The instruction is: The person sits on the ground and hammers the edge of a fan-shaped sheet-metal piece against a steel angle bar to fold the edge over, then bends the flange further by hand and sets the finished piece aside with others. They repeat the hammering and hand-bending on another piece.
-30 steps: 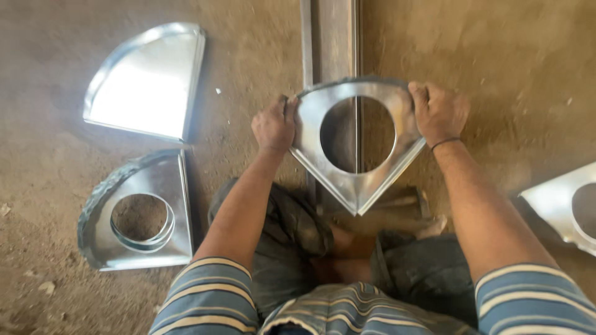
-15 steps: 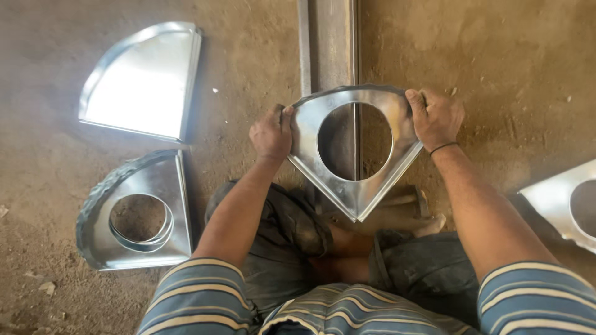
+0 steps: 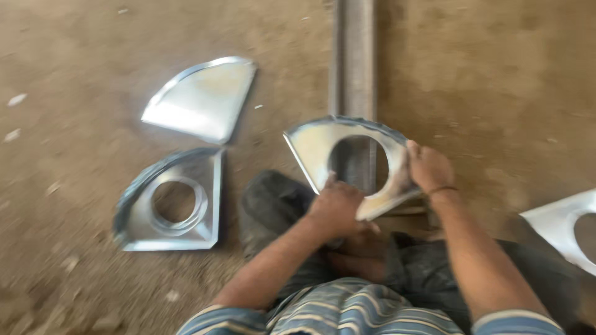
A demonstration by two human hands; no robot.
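Mid-turn: both hands, left [image 3: 336, 209] and right [image 3: 429, 169], pinching shiny fan-shaped sheet-metal piece with round hole [image 3: 310, 144]; next probably needs regripping, steady over grey metal rail [image 3: 354, 59] beyond.

The sheet-metal wedge with a round hole [image 3: 313, 146] is shiny silver-grey with a pale, almost white glare on its flat face, and the solid fan-shaped sheet-metal piece [image 3: 202, 99] and the collared sheet-metal piece [image 3: 177, 201] lying on the dirt floor [image 3: 81, 62] share that bright silver against dusty brown. The metal rail [image 3: 355, 56] is a duller grey, the trousers [image 3: 428, 263] dark charcoal. The shirt [image 3: 354, 310] is striped in blue, white and tan, and a thin dark band circles the right hand's [image 3: 429, 167] wrist.
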